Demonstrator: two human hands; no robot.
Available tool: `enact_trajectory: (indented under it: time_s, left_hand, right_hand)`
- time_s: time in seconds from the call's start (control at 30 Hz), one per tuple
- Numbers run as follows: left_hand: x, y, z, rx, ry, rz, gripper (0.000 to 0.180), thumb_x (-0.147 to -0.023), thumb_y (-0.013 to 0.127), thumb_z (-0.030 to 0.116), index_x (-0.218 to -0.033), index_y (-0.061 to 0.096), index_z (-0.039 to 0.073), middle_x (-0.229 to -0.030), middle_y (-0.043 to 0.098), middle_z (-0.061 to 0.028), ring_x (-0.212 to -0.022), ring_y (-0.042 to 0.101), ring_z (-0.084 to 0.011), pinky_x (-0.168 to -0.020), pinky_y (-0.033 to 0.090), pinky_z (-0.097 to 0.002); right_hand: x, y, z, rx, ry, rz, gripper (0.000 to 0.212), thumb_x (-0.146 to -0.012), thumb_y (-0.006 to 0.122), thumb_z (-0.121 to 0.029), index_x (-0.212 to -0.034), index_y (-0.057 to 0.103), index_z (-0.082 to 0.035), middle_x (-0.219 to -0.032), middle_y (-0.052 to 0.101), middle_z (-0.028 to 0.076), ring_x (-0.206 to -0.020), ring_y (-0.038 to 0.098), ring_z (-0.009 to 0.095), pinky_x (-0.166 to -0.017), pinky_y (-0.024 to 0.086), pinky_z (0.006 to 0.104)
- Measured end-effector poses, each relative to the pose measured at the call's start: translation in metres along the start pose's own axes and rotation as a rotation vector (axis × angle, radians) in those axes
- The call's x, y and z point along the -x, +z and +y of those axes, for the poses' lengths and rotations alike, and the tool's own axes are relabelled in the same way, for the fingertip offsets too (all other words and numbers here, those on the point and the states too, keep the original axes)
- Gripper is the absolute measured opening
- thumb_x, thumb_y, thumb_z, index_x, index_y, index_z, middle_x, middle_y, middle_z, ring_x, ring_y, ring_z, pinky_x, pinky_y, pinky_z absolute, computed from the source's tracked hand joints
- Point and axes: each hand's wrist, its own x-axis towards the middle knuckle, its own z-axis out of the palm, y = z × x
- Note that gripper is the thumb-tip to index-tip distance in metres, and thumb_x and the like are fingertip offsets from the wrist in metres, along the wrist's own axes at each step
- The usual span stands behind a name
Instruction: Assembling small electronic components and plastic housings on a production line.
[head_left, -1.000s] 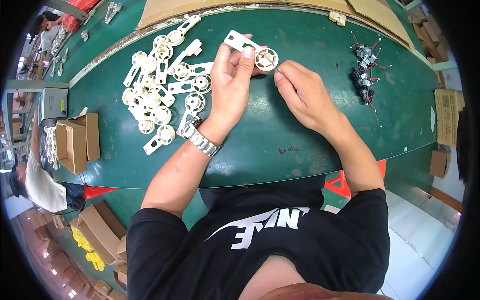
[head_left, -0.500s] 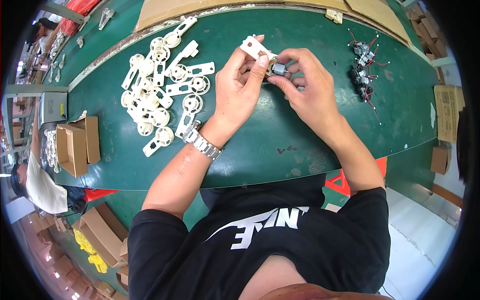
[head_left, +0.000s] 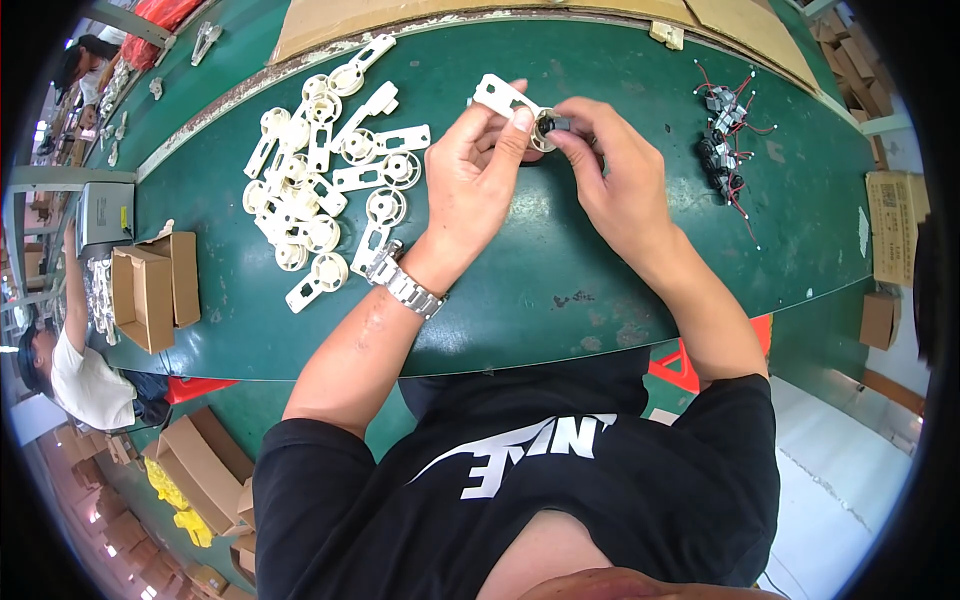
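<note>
Between the thumb and fingers of my left hand (head_left: 478,165) is a cream plastic housing (head_left: 499,96), its flat slotted arm pointing up and left. My right hand (head_left: 622,170) pinches a small dark-ended motor (head_left: 557,125) at the housing's ring end. How deep the motor sits in the ring I cannot tell, since fingers cover part of it. A pile of similar cream housings (head_left: 322,234) lies left of my hands. On the right side of the table rests a cluster of small motors (head_left: 722,150) with red and black wires.
The green table (head_left: 480,310) curves around me. Cardboard sheets (head_left: 480,12) run along its far edge. An open cardboard box (head_left: 143,300) and a grey device (head_left: 107,215) stand at the left, near a person in a white shirt (head_left: 90,385). More boxes (head_left: 897,228) are at the far right.
The motor has turned between my right fingers, so its dark end now shows instead of its grey side. The housing has tipped slightly. At the left, the person's arm has shifted.
</note>
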Motion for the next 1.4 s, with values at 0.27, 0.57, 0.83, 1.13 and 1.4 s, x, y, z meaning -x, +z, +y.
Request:
enact_trajectory:
  time_s: [0.27,0.57,0.83,1.13,1.4]
  left_hand:
    - [0.001,-0.001,-0.009,-0.052,-0.018,0.018,0.026,-0.105,0.068,0.016,-0.119,0.073,-0.005,-0.101,0.076,-0.0076,-0.088,0.072,-0.011,-0.077,0.063,-0.0268]
    - [0.0,0.001,-0.006,-0.095,-0.042,0.012,0.027,-0.107,0.063,0.014,-0.123,0.069,-0.008,-0.129,0.07,-0.0141,-0.1,0.07,-0.0155,-0.086,0.065,-0.0318]
    - [0.001,0.002,-0.004,-0.052,-0.018,-0.001,0.028,-0.107,0.062,0.014,-0.123,0.069,-0.008,-0.133,0.068,-0.0174,-0.103,0.071,-0.0175,-0.087,0.066,-0.0329]
    - [0.003,0.004,-0.004,0.116,-0.049,-0.017,0.027,-0.107,0.062,0.015,-0.119,0.071,-0.008,-0.134,0.067,-0.0189,-0.105,0.072,-0.0201,-0.09,0.066,-0.0352]
    - [-0.001,0.002,0.002,0.234,-0.158,0.029,0.035,-0.108,0.063,0.02,-0.131,0.066,-0.006,-0.119,0.073,-0.0145,-0.102,0.074,-0.0198,-0.089,0.065,-0.0343]
  right_hand:
    - [-0.005,-0.011,0.003,0.253,-0.217,-0.085,0.028,-0.084,0.079,-0.003,-0.11,0.069,-0.002,-0.089,0.065,0.012,-0.083,0.066,0.032,-0.07,0.054,0.0399]
    - [-0.002,-0.011,-0.013,0.044,-0.083,-0.107,0.024,-0.088,0.075,0.0,-0.11,0.067,0.0,-0.092,0.068,0.013,-0.079,0.069,0.027,-0.069,0.056,0.0367]
    - [-0.001,-0.007,-0.002,0.03,-0.09,-0.069,0.023,-0.088,0.075,0.003,-0.108,0.066,-0.001,-0.093,0.069,0.014,-0.08,0.069,0.031,-0.07,0.056,0.0379]
    - [-0.007,0.001,0.019,0.033,-0.214,0.05,0.019,-0.08,0.077,0.007,-0.095,0.069,0.0,-0.089,0.068,0.01,-0.083,0.064,0.03,-0.071,0.053,0.0388]
    - [-0.008,0.006,0.033,-0.233,-0.063,0.017,0.018,-0.082,0.075,0.009,-0.097,0.069,0.001,-0.092,0.071,0.011,-0.086,0.068,0.026,-0.071,0.056,0.035]
